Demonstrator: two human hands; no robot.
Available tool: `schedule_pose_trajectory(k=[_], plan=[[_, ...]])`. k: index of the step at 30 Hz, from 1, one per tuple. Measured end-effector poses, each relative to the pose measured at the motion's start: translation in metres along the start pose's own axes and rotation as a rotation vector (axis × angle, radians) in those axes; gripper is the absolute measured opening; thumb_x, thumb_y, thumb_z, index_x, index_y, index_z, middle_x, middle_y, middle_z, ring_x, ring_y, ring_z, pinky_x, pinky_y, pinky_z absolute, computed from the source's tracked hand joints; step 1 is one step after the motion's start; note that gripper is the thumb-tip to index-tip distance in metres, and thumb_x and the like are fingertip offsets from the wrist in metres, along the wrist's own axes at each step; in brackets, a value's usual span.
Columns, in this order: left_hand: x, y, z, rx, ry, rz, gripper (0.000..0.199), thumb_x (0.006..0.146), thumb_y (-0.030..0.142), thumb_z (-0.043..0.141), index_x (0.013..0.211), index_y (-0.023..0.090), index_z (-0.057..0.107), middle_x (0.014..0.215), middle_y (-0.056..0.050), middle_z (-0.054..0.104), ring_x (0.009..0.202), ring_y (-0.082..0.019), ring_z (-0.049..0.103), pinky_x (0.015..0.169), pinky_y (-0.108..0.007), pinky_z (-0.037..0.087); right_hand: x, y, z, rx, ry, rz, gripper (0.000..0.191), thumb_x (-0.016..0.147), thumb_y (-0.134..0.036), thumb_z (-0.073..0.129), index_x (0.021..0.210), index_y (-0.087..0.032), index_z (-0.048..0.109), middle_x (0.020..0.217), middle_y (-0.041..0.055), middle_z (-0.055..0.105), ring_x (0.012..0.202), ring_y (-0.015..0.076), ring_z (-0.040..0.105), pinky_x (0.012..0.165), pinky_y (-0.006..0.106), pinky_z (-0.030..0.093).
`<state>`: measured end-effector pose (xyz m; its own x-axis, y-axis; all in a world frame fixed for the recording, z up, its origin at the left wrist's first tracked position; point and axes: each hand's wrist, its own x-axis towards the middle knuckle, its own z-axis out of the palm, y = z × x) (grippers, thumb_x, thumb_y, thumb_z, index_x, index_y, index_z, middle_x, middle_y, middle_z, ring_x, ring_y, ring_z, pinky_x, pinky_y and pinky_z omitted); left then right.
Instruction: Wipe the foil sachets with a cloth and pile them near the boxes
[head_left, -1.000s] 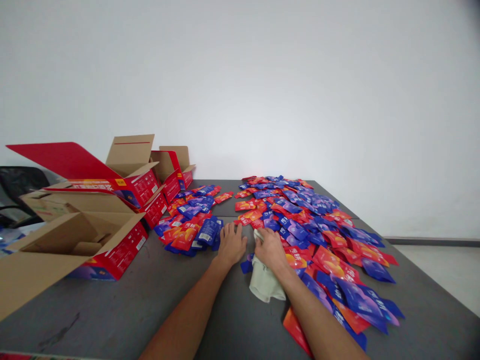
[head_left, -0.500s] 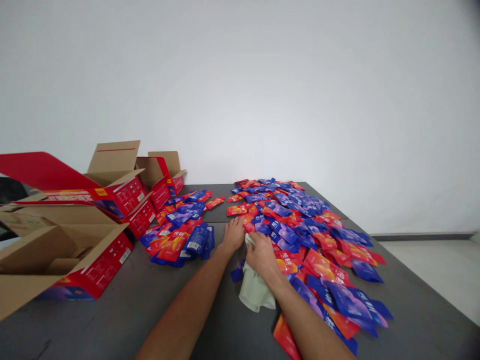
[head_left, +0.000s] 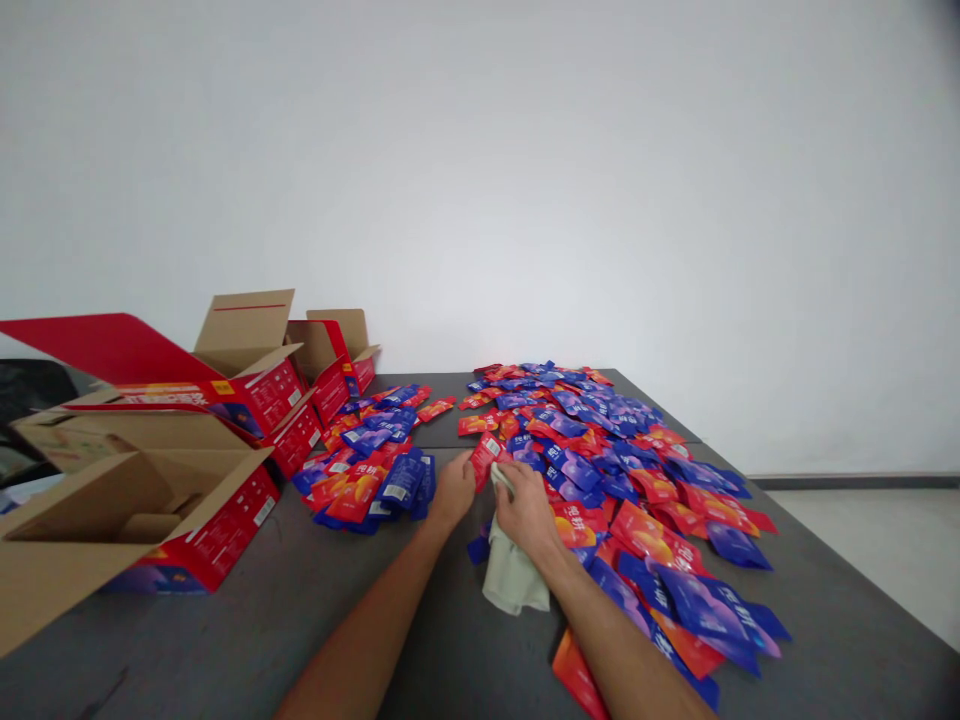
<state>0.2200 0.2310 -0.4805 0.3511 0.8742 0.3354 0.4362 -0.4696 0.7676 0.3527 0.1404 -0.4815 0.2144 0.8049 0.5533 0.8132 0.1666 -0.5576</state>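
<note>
Between my hands is a red pouch with a white label on its upper face. My left hand grips its left side. A pale cloth hangs from my right hand, whose fingers are closed on it beside the pouch's right edge. To the right and beyond my hands spreads a large heap of red and blue pouches. On the left lies a smaller pile of similar pouches, with several label-side up.
Open red cardboard boxes with brown insides stand along the left, the nearest one with its flaps spread. The dark table runs back to a white wall. Floor shows beyond the table's right edge.
My left hand has taken hold of a red pouch and drawn it slightly nearer and left. My right hand keeps the cloth. The view has shifted slightly.
</note>
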Motion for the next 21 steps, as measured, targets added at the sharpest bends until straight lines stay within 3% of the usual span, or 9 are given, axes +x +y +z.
schedule_pose_trajectory(k=[4, 9, 12, 15, 21], plan=[[-0.019, 0.002, -0.003, -0.603, 0.063, -0.177, 0.032, 0.083, 0.03, 0.055, 0.105, 0.015, 0.073, 0.097, -0.009, 0.076, 0.08, -0.02, 0.068, 0.079, -0.033, 0.052, -0.001, -0.002, 0.004, 0.081, 0.033, -0.086, 0.035, 0.088, -0.015, 0.053, 0.119, -0.018, 0.068, 0.121, 0.0129, 0.062, 0.113, 0.0257, 0.056, 0.099, 0.041, 0.047], [-0.031, 0.017, -0.006, -1.095, -0.12, -0.275, 0.05, 0.065, 0.014, 0.069, 0.115, 0.015, 0.066, 0.104, -0.011, 0.075, 0.073, -0.016, 0.069, 0.063, -0.025, 0.05, -0.003, -0.016, 0.001, 0.156, 0.005, -0.191, 0.034, 0.09, -0.014, 0.052, 0.118, -0.024, 0.069, 0.119, 0.0105, 0.06, 0.11, 0.0245, 0.056, 0.096, 0.04, 0.048], [-0.032, 0.02, -0.011, -1.171, -0.16, -0.246, 0.068, 0.058, 0.005, 0.072, 0.124, 0.016, 0.061, 0.11, -0.013, 0.074, 0.081, -0.019, 0.07, 0.062, -0.022, 0.049, -0.004, -0.026, -0.003, 0.202, -0.05, -0.251, 0.035, 0.09, -0.012, 0.052, 0.117, -0.027, 0.069, 0.117, 0.009, 0.059, 0.11, 0.0239, 0.055, 0.095, 0.04, 0.048], [-0.032, 0.018, -0.014, -1.15, -0.199, -0.201, 0.075, 0.06, 0.003, 0.07, 0.133, 0.017, 0.058, 0.115, -0.014, 0.073, 0.087, -0.021, 0.071, 0.062, -0.022, 0.05, -0.004, -0.029, -0.003, 0.227, -0.064, -0.268, 0.036, 0.091, -0.012, 0.051, 0.117, -0.028, 0.07, 0.114, 0.0084, 0.059, 0.109, 0.0237, 0.056, 0.094, 0.04, 0.049], [-0.036, 0.015, -0.012, -1.067, -0.249, -0.14, 0.069, 0.066, 0.005, 0.067, 0.134, 0.016, 0.061, 0.118, -0.015, 0.073, 0.098, -0.026, 0.07, 0.074, -0.03, 0.055, 0.0, -0.017, 0.0, 0.165, 0.125, -0.178, 0.035, 0.094, -0.017, 0.05, 0.124, -0.025, 0.067, 0.121, 0.0126, 0.056, 0.112, 0.0265, 0.053, 0.098, 0.045, 0.048]])
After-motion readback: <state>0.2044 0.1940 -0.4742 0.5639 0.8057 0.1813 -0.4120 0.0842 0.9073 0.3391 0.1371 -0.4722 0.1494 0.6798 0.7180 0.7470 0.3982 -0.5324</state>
